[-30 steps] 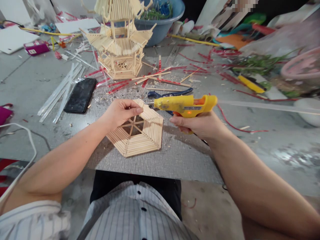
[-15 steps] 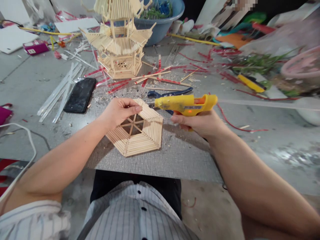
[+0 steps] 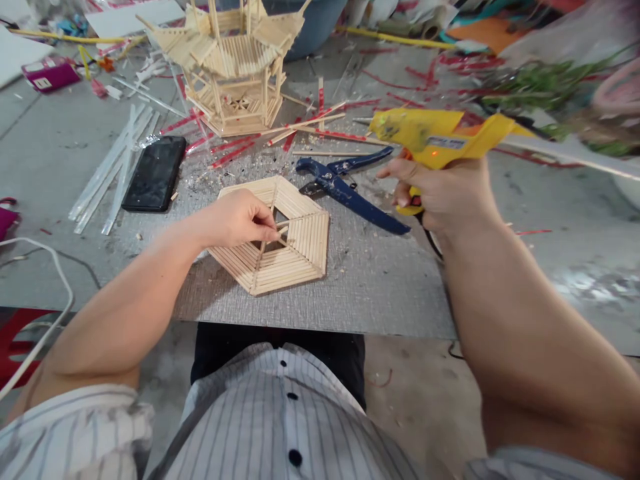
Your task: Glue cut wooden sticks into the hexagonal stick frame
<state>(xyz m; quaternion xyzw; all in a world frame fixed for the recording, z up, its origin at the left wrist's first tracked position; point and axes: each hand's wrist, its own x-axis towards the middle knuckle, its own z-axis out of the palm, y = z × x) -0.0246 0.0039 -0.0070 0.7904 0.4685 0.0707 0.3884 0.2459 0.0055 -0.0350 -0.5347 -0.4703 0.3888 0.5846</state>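
Observation:
A hexagonal panel of thin wooden sticks (image 3: 305,248) lies on the grey table, with spokes crossing its open middle. My left hand (image 3: 245,219) is over the panel's left part, thumb and fingertips pinched at the centre of the spokes; whatever they hold is too small to make out. My right hand (image 3: 440,193) grips a yellow glue gun (image 3: 430,137) by its handle, raised to the right of the panel, its nozzle pointing left. Between the panel and the glue gun lie blue-handled cutters (image 3: 350,190).
Behind the panel stands a pagoda-like stick model (image 3: 240,67). A black phone (image 3: 154,173) and clear glue sticks (image 3: 113,167) lie at the left. Red strips and loose sticks (image 3: 310,123) are scattered behind. A blue basin (image 3: 317,27) stands at the back.
My right hand has moved the glue gun up and right, away from the panel. My left hand has shifted from the panel's upper edge to its centre. More of the cutters shows.

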